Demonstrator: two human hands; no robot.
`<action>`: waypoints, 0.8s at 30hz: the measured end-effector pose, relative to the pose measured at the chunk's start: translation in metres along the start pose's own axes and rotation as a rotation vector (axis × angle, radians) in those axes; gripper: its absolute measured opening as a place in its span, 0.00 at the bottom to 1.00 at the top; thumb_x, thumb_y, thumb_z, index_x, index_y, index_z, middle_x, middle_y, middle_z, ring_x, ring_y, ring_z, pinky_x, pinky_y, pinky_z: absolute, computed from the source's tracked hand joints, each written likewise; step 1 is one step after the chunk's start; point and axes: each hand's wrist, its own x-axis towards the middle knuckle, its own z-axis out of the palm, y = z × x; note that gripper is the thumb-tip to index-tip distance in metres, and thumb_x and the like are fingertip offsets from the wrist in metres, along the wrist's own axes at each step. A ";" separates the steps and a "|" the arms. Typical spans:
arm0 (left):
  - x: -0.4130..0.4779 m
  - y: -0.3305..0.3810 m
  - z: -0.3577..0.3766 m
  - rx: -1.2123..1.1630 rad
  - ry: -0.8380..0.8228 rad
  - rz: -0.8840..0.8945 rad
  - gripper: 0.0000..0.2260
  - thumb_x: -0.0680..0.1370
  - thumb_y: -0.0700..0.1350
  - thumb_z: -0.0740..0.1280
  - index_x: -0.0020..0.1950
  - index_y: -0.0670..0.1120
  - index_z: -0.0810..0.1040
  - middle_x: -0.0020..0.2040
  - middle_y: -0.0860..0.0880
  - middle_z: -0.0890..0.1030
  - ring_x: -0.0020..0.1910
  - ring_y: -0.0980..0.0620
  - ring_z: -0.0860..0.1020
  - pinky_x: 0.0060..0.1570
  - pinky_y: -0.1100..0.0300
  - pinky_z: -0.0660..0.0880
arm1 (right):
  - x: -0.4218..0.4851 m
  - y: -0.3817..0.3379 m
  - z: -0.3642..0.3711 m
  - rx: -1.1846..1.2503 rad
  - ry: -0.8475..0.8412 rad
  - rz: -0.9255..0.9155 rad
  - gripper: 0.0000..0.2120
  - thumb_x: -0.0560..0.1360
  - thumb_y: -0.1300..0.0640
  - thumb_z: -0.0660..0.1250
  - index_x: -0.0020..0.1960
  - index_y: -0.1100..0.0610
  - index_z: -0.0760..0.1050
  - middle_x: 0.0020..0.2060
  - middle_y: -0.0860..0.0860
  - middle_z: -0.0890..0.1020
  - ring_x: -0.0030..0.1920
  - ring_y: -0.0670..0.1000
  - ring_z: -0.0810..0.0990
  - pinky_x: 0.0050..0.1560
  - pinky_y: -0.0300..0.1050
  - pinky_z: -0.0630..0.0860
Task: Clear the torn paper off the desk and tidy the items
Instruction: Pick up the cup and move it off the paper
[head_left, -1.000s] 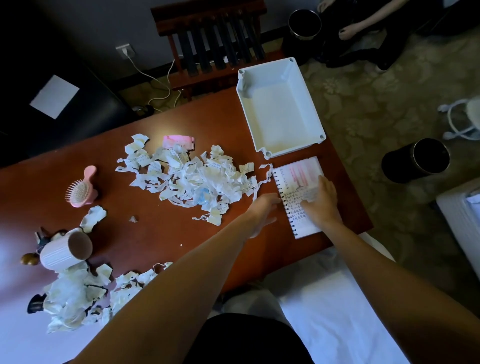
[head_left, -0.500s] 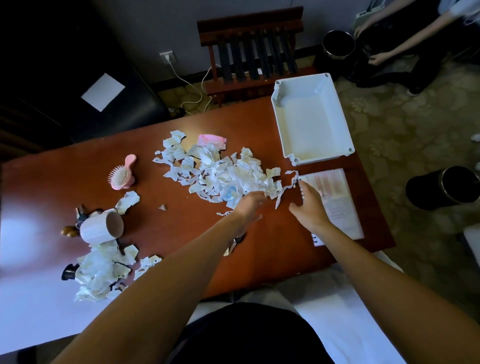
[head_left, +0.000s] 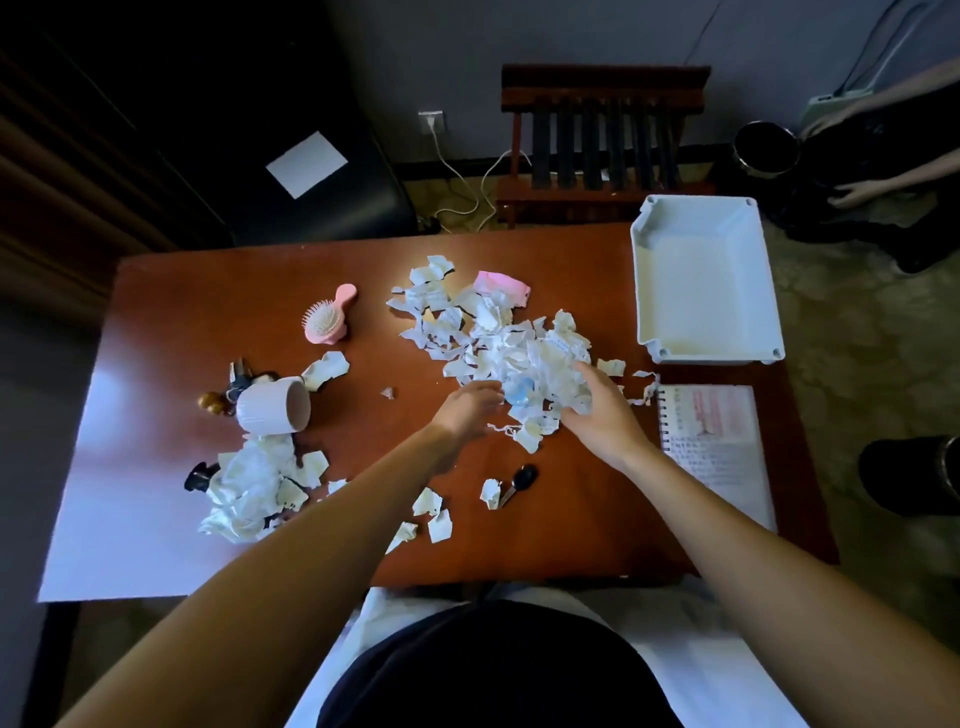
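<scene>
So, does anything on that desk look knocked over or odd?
Yes: the white cup lies on its side at the left of the desk, beside a heap of torn paper; a dark key sits loose among scraps.

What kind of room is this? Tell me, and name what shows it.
Probably a hotel room or bedroom: a slatted wooden luggage rack stands against the wall behind the wooden desk, the floor is patterned carpet, and what looks like white bedding lies at the desk's near edge.
</scene>
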 end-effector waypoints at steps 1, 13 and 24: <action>-0.002 0.000 -0.006 -0.009 0.012 0.005 0.14 0.81 0.41 0.64 0.66 0.45 0.76 0.64 0.46 0.78 0.63 0.48 0.76 0.48 0.60 0.78 | 0.001 -0.006 0.004 -0.002 -0.014 -0.012 0.31 0.78 0.63 0.66 0.78 0.54 0.59 0.75 0.49 0.64 0.76 0.51 0.60 0.67 0.40 0.60; -0.027 -0.007 -0.092 -0.004 0.217 0.075 0.14 0.82 0.42 0.62 0.68 0.46 0.75 0.65 0.47 0.75 0.66 0.49 0.73 0.62 0.53 0.73 | 0.023 -0.078 0.063 -0.057 -0.150 -0.084 0.29 0.78 0.60 0.66 0.76 0.51 0.61 0.73 0.49 0.67 0.74 0.51 0.65 0.69 0.49 0.69; -0.058 -0.016 -0.180 -0.059 0.378 0.068 0.15 0.82 0.39 0.61 0.67 0.46 0.75 0.65 0.48 0.75 0.65 0.50 0.72 0.67 0.51 0.71 | 0.035 -0.145 0.137 -0.148 -0.318 -0.192 0.30 0.78 0.58 0.65 0.77 0.49 0.59 0.72 0.47 0.68 0.70 0.48 0.68 0.63 0.42 0.68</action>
